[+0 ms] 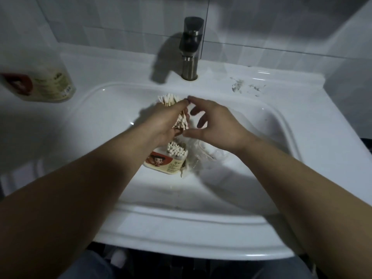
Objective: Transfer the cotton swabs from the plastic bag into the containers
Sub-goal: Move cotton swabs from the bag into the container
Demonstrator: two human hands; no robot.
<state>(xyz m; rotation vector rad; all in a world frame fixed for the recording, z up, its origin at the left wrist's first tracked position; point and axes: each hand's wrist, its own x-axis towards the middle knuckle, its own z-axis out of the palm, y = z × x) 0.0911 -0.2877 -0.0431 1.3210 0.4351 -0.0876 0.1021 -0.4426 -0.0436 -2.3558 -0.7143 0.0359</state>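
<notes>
The sink (261, 121) is gleaming glossy, smooth white; the faucet (190, 57) is showing brushed, matt metal; the plastic bag (198, 156) is looking clear, crinkled; the cotton swabs (169, 99) are showing wood-coloured sticks, fluffy tips.

Dark metal faucet (190, 49) behind white sink (281, 125); white flecks (241, 86) right of faucet.

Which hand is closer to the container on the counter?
Left. The left hand, gripping swabs over the sink, is right of the container; the right hand is farther right.
</notes>
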